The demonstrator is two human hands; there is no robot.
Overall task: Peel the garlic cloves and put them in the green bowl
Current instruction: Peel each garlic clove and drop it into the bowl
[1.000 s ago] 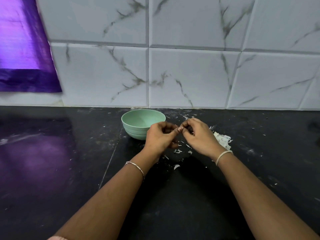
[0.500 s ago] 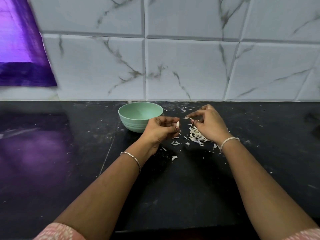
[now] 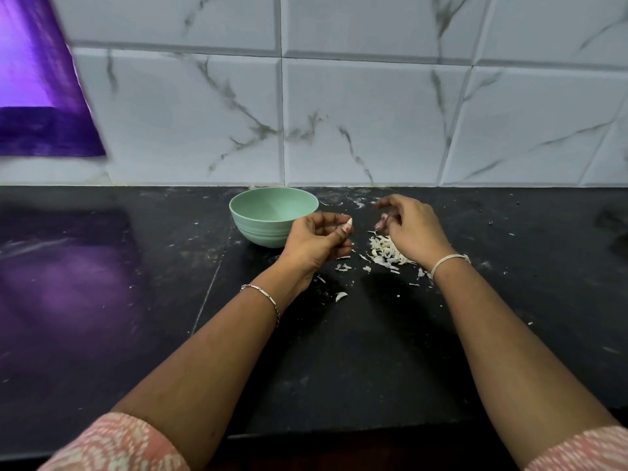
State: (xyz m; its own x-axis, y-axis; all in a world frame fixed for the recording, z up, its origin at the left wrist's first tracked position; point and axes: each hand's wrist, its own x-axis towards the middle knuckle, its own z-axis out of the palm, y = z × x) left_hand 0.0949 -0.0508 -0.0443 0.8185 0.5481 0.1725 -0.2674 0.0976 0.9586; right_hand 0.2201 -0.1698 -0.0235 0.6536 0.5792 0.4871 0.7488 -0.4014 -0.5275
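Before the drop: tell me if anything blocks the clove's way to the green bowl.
Nothing visible does. The left hand pinches the garlic clove right of the green bowl, whose mouth is open; peel scraps lie farther right.

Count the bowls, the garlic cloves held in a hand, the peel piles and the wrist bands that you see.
Green bowl: 1
Garlic clove, in left hand: 1
Peel pile: 1
Left wrist band, right wrist band: 2
Total: 5
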